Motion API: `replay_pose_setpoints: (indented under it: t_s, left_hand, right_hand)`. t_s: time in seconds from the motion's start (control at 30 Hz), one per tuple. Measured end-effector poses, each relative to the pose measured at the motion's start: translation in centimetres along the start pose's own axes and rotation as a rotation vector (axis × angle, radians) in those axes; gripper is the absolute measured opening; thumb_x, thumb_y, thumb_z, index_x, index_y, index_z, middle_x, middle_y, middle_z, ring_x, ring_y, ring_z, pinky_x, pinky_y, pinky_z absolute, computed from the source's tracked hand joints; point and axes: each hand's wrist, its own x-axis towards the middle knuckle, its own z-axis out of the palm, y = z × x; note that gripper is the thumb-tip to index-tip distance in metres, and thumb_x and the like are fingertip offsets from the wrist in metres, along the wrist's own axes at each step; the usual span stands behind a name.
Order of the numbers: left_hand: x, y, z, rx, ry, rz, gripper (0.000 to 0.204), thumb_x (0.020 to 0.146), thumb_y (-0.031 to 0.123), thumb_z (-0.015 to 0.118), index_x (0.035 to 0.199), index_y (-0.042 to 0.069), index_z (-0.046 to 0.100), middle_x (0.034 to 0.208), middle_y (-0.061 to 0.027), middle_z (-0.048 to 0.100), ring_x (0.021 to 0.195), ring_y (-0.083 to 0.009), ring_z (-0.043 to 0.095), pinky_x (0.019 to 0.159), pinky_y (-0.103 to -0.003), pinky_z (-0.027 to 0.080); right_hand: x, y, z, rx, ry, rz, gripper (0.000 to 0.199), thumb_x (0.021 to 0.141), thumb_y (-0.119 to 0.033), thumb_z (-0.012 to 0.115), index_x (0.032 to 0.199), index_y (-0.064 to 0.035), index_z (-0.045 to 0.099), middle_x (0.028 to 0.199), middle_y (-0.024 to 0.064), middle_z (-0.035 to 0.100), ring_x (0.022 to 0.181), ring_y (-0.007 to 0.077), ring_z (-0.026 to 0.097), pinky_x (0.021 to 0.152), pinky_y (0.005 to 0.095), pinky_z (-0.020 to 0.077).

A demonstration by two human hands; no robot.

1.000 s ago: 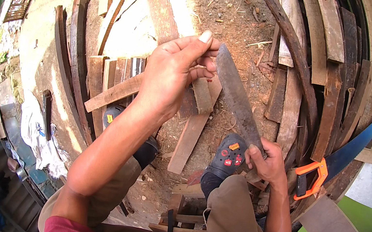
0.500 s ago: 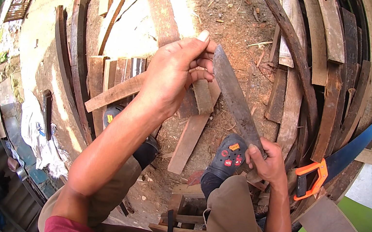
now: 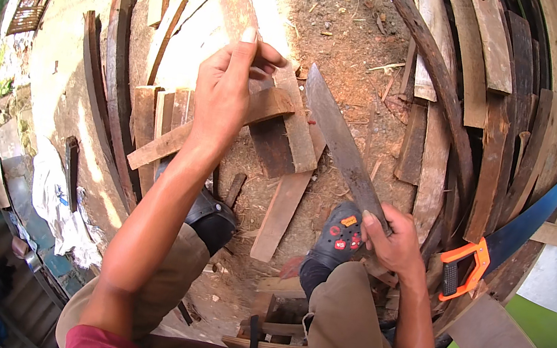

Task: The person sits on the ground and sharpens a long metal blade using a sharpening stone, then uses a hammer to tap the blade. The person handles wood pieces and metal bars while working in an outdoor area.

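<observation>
My right hand is closed round the lower end of a machete. Its dull grey blade slants up and left, with the pointed tip nearest my left hand; the handle is hidden. Thumb raised and fingers loosely bent, my left hand is open above some wood pieces, with nothing visible in it. Beneath and beside it, a narrow wooden strip crosses a short wooden piece and a darker board. Another plank lies on the ground between my feet.
On the right, a handsaw with an orange and black handle rests against stacked boards. Long planks lie on the left, near a white cloth. My clog-shod foot is beside the machete.
My left hand has moved left, away from the blade tip, uncovering the crossed wood pieces. The machete has shifted slightly left and stays in my right hand.
</observation>
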Motion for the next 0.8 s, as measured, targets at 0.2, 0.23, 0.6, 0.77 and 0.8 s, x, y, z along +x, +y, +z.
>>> replay_pose_setpoints:
  t_s: [0.2,0.23,0.6,0.77,0.8]
  left_hand:
    - [0.8,-5.3,-0.6,0.798,0.089,-0.007,0.044,0.107,0.036,0.043,0.096,-0.003,0.059,0.096,-0.0270,0.063,0.089,-0.0409,0.060,0.081,-0.051,0.046]
    - [0.6,-6.1,-0.4,0.779,0.165,0.076,0.042,0.107,0.034,0.044,0.094,-0.003,0.058,0.094,-0.0285,0.063,0.088,-0.0439,0.060,0.079,-0.053,0.046]
    - [-0.3,-6.9,0.8,0.845,0.263,-0.025,0.035,0.101,0.027,0.046,0.099,-0.003,0.064,0.086,-0.0301,0.068,0.082,-0.0478,0.067,0.076,-0.052,0.049]
    - [-0.4,-6.5,1.0,0.907,0.282,-0.050,0.037,0.100,0.029,0.048,0.102,-0.003,0.066,0.084,-0.0299,0.069,0.081,-0.0487,0.067,0.076,-0.053,0.050]
    - [-0.4,-6.5,1.0,0.892,0.282,-0.048,0.035,0.101,0.029,0.048,0.099,-0.002,0.064,0.084,-0.0306,0.068,0.081,-0.0496,0.066,0.076,-0.054,0.049]
  right_hand:
    - [2.5,-1.0,4.1,-0.218,0.226,-0.126,0.025,0.099,-0.013,0.057,0.120,0.0006,0.059,0.085,0.0218,0.067,0.076,0.0372,0.069,0.068,0.0454,0.0527]
    - [3.7,-0.9,5.2,-0.270,0.265,-0.192,0.028,0.099,-0.012,0.056,0.124,0.0005,0.057,0.089,0.0240,0.068,0.081,0.0412,0.069,0.071,0.0482,0.0531]
    - [9.1,-1.4,11.4,-0.514,0.297,-0.331,0.073,0.092,0.000,0.054,0.159,-0.0096,0.026,0.107,0.0269,0.063,0.085,0.0487,0.068,0.076,0.0544,0.0572]
    - [8.7,-0.8,11.5,-0.458,0.344,-0.399,0.082,0.091,0.002,0.055,0.162,-0.0170,0.021,0.096,0.0242,0.061,0.079,0.0471,0.067,0.072,0.0553,0.0564]
    - [8.6,-0.7,11.5,-0.475,0.324,-0.403,0.082,0.090,0.002,0.055,0.163,-0.0179,0.021,0.095,0.0237,0.060,0.077,0.0469,0.066,0.071,0.0555,0.0561]
